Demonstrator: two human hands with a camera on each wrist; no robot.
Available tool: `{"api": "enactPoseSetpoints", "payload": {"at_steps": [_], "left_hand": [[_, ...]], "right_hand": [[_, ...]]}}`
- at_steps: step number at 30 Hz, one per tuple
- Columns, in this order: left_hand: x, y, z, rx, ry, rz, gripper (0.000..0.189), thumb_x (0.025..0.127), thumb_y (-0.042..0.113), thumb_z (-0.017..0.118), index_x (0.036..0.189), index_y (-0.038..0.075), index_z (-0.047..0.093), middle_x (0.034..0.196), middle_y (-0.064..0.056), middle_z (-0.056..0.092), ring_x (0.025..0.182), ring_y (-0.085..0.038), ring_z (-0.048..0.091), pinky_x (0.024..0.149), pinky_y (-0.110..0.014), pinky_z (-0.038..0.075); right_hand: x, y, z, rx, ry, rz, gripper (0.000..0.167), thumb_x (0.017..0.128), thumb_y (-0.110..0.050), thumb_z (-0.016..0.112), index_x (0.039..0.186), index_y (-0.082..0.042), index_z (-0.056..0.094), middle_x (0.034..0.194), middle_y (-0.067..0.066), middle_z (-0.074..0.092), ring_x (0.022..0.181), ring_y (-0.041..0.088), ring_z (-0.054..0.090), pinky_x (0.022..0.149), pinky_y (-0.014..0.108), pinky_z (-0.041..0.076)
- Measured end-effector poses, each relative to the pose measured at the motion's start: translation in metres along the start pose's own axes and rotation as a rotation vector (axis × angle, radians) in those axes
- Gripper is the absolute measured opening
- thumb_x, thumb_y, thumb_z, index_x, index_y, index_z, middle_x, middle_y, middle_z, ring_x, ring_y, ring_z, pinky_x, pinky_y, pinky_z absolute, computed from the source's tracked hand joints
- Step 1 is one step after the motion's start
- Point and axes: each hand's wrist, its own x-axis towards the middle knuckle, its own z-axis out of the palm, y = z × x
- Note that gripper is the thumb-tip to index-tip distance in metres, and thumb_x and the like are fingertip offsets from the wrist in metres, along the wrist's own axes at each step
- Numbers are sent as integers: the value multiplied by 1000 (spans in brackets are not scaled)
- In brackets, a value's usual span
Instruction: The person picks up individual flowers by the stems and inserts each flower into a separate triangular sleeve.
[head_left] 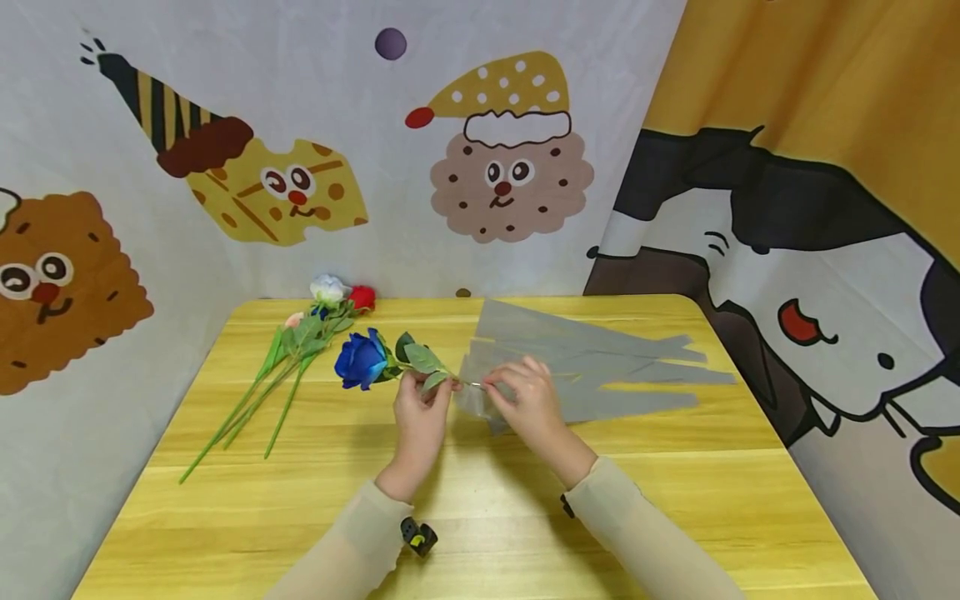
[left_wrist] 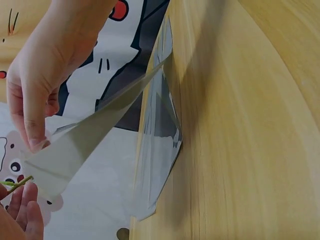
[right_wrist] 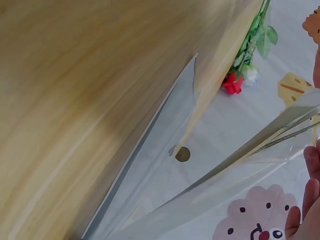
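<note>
Blue rose is held up over the table, about mid-width & nearer the far edge. L hand has thumb & fingers clamped on its stem, by the leaves. R hand has thumb & fingertips together, pinching the end of a clear wrap.

Main risk, I'd say: stem end catches the wrap's lip & creases or splits it, b/c film that thin prob. clings to itself. Leaves could snag & fold back too if they go in at a slant. If the R pinch slips, the wrap would likely drop onto the spare wraps by the far edge, right half, & muddle them.

Head view gives bloom & leaves, but the stem end gets lost btwn the hands. L-wrist view shows the stem end right by the film; can't tell if inside or just in front. R-wrist view shows the wrap's length slanting, plus a red rose from the far-left corner, no blue bloom; hands there are cut off.
</note>
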Motion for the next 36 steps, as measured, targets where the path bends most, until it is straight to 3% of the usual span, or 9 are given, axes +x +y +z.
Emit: {"api": "enactPoseSetpoints", "payload": {"at_steps": [8,17,31,36], "left_hand": [[-1,-1,1,-117,18,-73,22,89,-3,59,107,-8,48,99,-26,62,87,-43,66,80,-39,56],[-2,-5,5,-22,46,-82,20,86,-3,64,100,-9,52,94,-27,65,84,-35,68,70,-22,56],[-1,-8,0,-15,-5,11,15,87,-8,60,100,-14,63,93,-29,68,85,-39,68,74,-26,57],[1,-21,1,-22,-27,48,15,90,-7,54,101,-13,64,91,-28,68,85,-36,68,74,-28,57]], "right_hand": [[1,0,1,-5,25,21,9,76,-12,79,83,-16,74,87,-3,72,79,15,56,75,35,42],[4,-4,3,-4,18,9,8,77,-12,78,83,-17,74,87,-4,72,80,15,56,76,34,43],[3,-4,5,31,-20,36,7,79,-14,77,84,-18,74,87,-5,72,81,14,56,80,36,44],[3,-2,5,30,-16,31,9,78,-12,77,84,-18,74,87,-5,72,81,14,56,79,37,43]]}}
